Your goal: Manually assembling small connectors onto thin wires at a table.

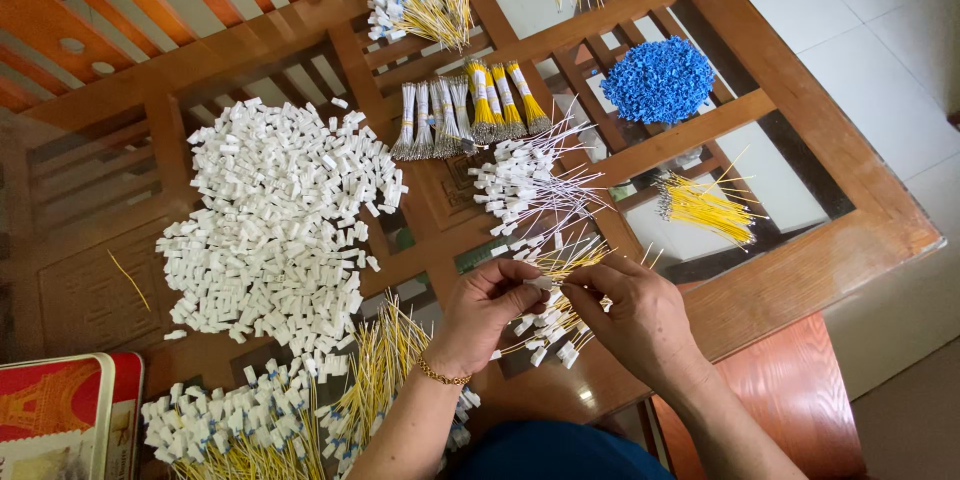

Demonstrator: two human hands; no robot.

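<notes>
Near the table's front edge, head view: I see the left hand (pixel 487 302) and right hand (pixel 632 315) pinched together on a white connector (pixel 541 283), its yellow wires (pixel 572 258) fanning up-right. Red tin (pixel 60 410) at left, contents hidden. Loose white connector pile (pixel 270 220) lies well apart on the wooden table (pixel 800 260).

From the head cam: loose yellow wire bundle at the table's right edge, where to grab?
Pinch the yellow wire bundle across its packed middle, coming from above. The wires lie flat and roughly parallel on the glass table, and their ends fan out, so an end grip would likely shed strands.
</notes>
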